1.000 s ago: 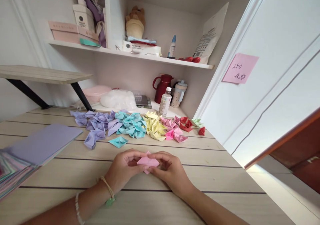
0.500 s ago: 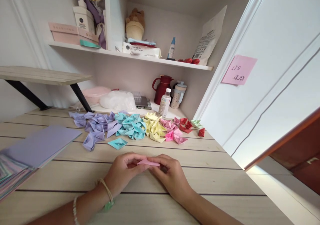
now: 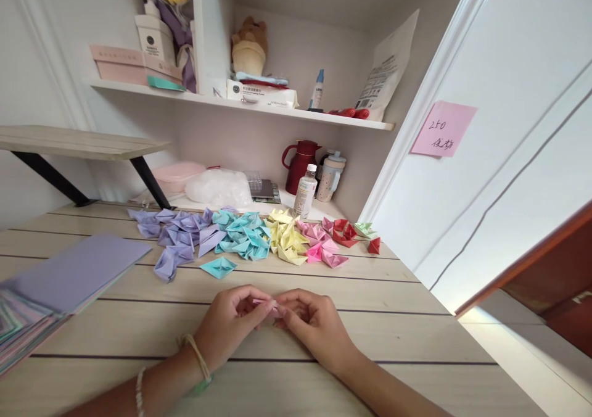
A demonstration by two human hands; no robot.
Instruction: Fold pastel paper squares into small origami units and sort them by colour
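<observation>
Between my two hands, a small piece of folded pink paper [image 3: 272, 308] is pinched just above the table. My left hand [image 3: 235, 315] grips its left part with thumb and fingertips; a cord bracelet circles that wrist. My right hand [image 3: 314, 324] closes on the right part, its thumb and curled fingers covering much of the paper. Beyond the hands lies a lone turquoise paper boat [image 3: 219, 267]. Behind it are heaps of folded boats: purple [image 3: 180, 235], turquoise [image 3: 247, 235], yellow [image 3: 287, 238] and pink [image 3: 319, 238], with red ones [image 3: 345, 232] further right.
A stack of coloured paper [image 3: 78, 269] lies at the left, purple on top. A plastic bottle [image 3: 305, 192] stands behind the boats, near a red jug [image 3: 301, 164] and a cup [image 3: 330, 176]. At the back left is a small raised shelf [image 3: 83, 142] on black legs.
My fingers have shifted on the pink paper, which shows less now than before. My right fingers have curled in more beneath it. The boats on the table lie as they were.
</observation>
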